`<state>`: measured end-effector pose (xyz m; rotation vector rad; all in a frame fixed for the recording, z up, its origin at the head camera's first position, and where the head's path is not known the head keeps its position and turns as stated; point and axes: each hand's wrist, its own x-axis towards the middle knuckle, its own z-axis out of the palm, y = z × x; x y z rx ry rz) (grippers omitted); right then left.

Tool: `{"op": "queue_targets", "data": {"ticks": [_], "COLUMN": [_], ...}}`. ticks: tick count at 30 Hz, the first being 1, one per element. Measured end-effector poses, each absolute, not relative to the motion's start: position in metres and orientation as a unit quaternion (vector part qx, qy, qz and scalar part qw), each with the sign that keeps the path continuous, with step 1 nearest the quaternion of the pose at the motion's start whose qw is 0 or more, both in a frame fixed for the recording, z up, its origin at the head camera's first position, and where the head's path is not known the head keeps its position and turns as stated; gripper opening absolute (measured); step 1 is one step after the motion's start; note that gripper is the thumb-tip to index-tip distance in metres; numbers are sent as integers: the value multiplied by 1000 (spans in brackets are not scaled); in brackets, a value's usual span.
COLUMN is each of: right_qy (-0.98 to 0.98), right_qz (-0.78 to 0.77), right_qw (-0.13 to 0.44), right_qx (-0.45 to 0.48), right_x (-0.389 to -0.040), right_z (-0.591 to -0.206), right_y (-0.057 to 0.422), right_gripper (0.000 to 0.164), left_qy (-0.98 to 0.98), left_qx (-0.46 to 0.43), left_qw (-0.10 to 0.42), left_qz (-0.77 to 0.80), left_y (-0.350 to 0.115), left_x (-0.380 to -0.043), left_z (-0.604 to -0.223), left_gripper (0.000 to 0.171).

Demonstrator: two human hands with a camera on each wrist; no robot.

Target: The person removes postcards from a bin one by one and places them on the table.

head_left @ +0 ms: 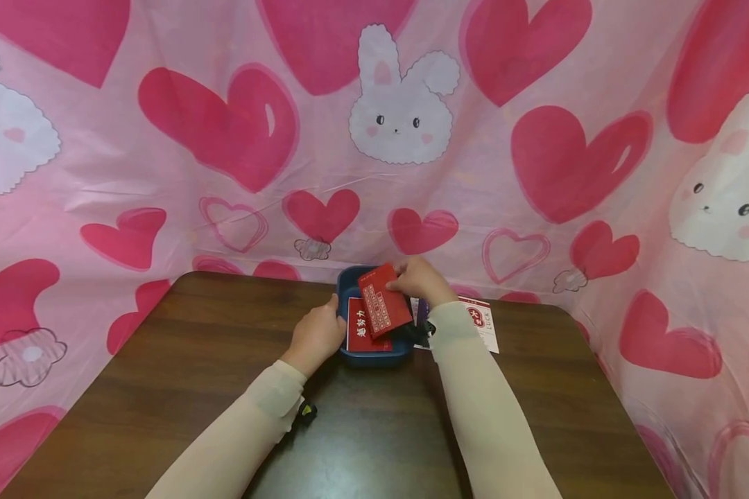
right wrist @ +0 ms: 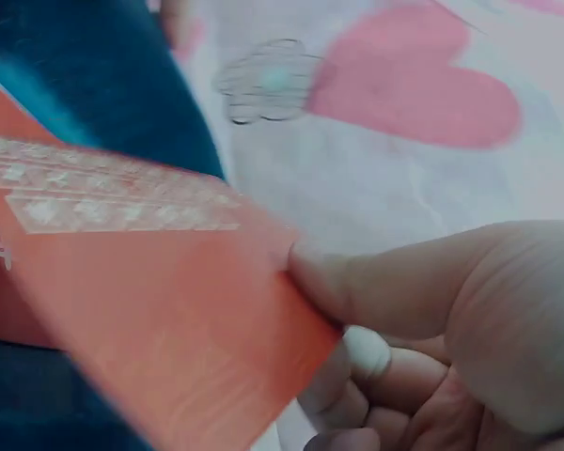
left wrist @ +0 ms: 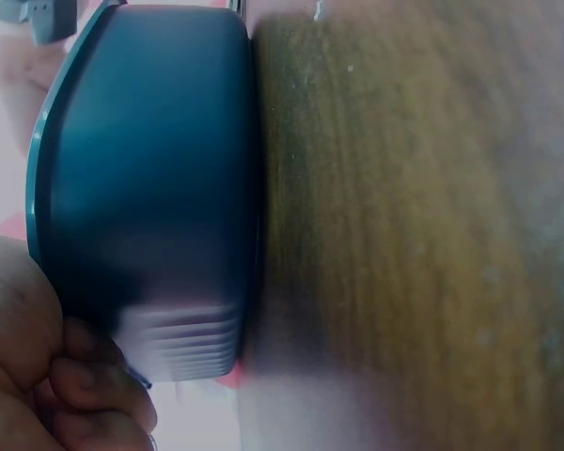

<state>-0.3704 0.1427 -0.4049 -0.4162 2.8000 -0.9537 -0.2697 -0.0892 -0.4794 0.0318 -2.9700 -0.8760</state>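
Observation:
A blue plastic bin (head_left: 374, 360) stands near the table's far edge. My left hand (head_left: 317, 334) grips its left rim; in the left wrist view the fingers (left wrist: 99, 395) curl against the bin's end. Between thumb and fingers, my right hand (head_left: 419, 279) pinches a red envelope (head_left: 382, 305) by one edge, tilted above the bin. The right wrist view shows the thumb on the envelope's corner (right wrist: 188, 319). Beneath it lies another red envelope (head_left: 358, 331) with white characters, inside the bin. Whatever else the bin holds is hidden.
Right of the bin, partly behind my right wrist, lies a white and red printed paper (head_left: 485, 333) reading "LUCK", beside something purple and white (head_left: 420, 312). Brown wooden tabletop (head_left: 212, 346) extends around. A pink cloth (head_left: 324, 166) with hearts and rabbits hangs behind and at both sides.

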Motion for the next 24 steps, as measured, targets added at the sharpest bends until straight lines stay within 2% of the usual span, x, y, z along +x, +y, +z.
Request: {"op": "queue_targets", "data": {"ticks": [4, 7, 18, 24], "right_qy": [907, 887, 858, 857], "right_qz": [-397, -446, -506, -510], "right_qw": [79, 81, 80, 75], "right_qx": [-119, -89, -33, -8], "right_x": [-368, -367, -360, -356], "right_z": [-408, -414, -424, -424], "right_y": [170, 193, 256, 279], "right_gripper": [45, 51, 36, 38], "left_qy": [-958, -958, -958, -957], "left_qx": [8, 9, 7, 12], "left_qw": [26, 31, 33, 28], "left_qz": [-285, -285, -286, -289], "left_y": [-88, -88, -91, -90], "left_x": [-269, -268, -271, -272], "left_z": [-479, -479, -482, -483], "left_gripper": [68, 68, 68, 69]}}
